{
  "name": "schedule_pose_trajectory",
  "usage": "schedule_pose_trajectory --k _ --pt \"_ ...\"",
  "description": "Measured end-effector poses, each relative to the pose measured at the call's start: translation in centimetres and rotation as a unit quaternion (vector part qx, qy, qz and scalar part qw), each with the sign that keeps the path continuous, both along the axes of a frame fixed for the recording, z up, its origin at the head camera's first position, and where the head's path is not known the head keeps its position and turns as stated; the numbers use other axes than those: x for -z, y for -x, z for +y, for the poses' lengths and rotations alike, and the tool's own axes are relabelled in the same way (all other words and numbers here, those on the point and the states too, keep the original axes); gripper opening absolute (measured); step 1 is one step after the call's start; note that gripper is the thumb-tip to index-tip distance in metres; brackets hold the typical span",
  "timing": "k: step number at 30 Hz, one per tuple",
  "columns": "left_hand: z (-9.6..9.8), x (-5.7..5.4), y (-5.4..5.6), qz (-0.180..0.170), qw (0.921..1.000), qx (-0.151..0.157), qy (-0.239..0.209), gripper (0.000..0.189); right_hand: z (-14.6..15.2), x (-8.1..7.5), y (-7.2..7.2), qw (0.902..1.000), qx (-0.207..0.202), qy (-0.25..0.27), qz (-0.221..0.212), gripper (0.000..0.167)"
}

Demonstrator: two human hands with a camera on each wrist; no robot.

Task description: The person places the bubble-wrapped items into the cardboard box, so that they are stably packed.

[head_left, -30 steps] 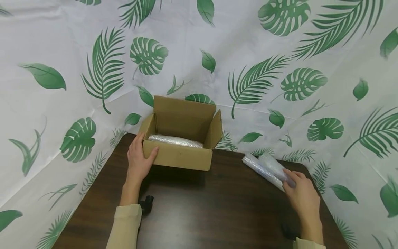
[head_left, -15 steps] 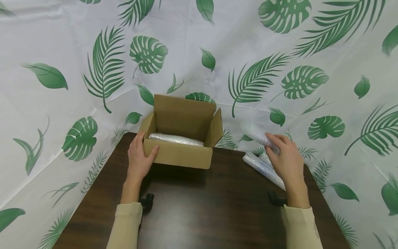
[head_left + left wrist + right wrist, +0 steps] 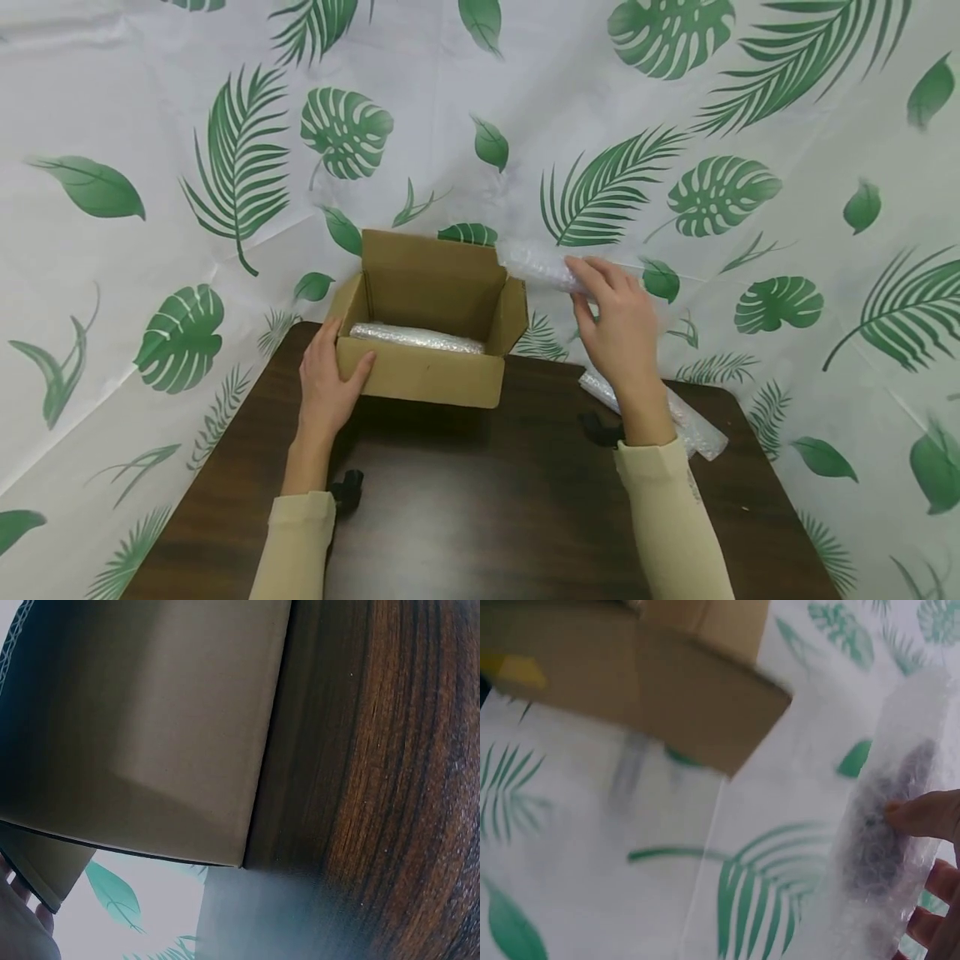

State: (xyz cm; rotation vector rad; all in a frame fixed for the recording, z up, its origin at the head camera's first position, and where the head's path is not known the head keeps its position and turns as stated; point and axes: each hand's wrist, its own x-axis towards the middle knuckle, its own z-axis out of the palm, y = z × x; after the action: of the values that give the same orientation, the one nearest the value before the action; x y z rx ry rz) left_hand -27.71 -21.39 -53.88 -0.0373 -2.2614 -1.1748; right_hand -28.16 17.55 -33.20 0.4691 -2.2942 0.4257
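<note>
An open cardboard box [image 3: 420, 377] sits at the back of the table, a bubble-wrapped roll [image 3: 416, 337] lying inside along its front wall. My left hand [image 3: 330, 383] grips the box's front left corner, thumb over the front wall and fingers along the left side. In the left wrist view only part of that hand [image 3: 22, 922] shows, by the box edge. My right hand [image 3: 618, 321] holds another bubble-wrapped bundle [image 3: 536, 267] in the air, just beyond the box's right flap. Something dark shows through this bundle's wrap [image 3: 881, 832] in the right wrist view, its kind unclear.
More bubble-wrapped rolls [image 3: 701, 429] lie on the right of the dark wooden table [image 3: 450, 517], partly hidden behind my right forearm. A leaf-patterned white sheet [image 3: 450, 125] hangs close behind the table. The box's back flap [image 3: 435, 254] and right flap [image 3: 517, 312] stand up.
My right hand has lifted one bubble-wrapped bundle from the pile on the right and carried it left and up toward the box. The left hand has stayed on the box.
</note>
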Motion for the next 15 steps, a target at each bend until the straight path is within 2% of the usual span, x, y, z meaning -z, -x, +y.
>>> schedule_pose_trajectory --k 6,11,15 --pt "0.0 0.0 0.1 0.000 1.0000 0.004 -0.004 0.083 -4.0 -0.7 0.5 0.9991 -0.032 -0.029 0.003 0.047" --pt "0.0 0.0 0.0 -0.006 0.9999 0.006 -0.006 0.083 -7.2 -1.1 1.2 0.9983 -0.042 -0.041 0.000 0.045" --pt "0.0 0.0 0.1 -0.004 1.0000 0.001 -0.005 0.082 -10.3 -1.9 2.1 0.9959 -0.048 -0.067 -0.039 0.043"
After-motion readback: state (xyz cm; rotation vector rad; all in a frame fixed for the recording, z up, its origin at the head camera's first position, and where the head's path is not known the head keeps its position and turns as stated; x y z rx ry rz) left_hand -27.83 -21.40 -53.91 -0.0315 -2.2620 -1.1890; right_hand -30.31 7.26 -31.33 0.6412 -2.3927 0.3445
